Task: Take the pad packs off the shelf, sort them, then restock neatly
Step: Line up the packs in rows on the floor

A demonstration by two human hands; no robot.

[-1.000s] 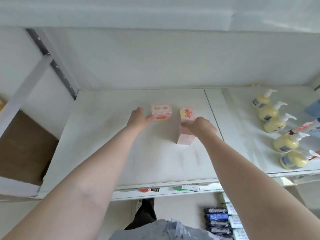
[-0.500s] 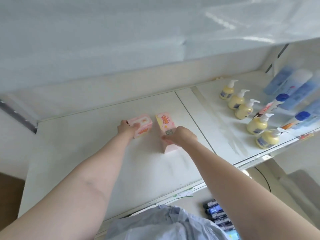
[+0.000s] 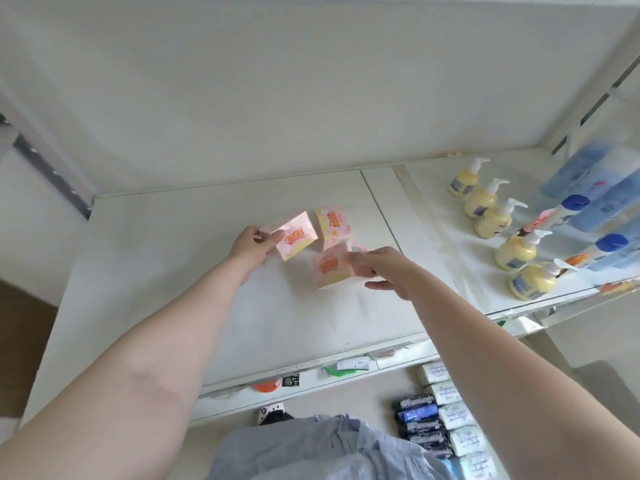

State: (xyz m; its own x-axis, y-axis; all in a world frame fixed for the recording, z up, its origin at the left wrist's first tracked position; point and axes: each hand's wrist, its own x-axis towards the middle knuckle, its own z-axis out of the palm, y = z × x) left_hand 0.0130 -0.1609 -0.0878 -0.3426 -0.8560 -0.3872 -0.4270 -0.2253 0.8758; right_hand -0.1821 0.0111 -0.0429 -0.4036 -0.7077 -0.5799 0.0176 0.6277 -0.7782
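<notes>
Your left hand (image 3: 250, 244) pinches one pink pad pack (image 3: 293, 236) by its left edge, thumb on top, and the pack tips up off the shelf (image 3: 145, 271). Your right hand (image 3: 384, 271) is blurry. Its fingers look mostly straight and spread, and they touch the side of a second pink pack (image 3: 331, 268) in front. I cannot tell if they really hold it.

A third pink pack (image 3: 333, 223) lies just behind that one, close to the pack in your left hand. All three sit near the middle of the shelf, which is white and smooth.

Here is what could go wrong. The left pack hangs from a small pinch at one edge, so it could swing or slip out if you move fast. The right hand may only push its pack, not grab it, and a push could slide it into the third pack and knock it crooked.

To the right, well apart, stand yellow pump bottles (image 3: 491, 220) in a row. A wide sweep of your right arm could tip them.
</notes>
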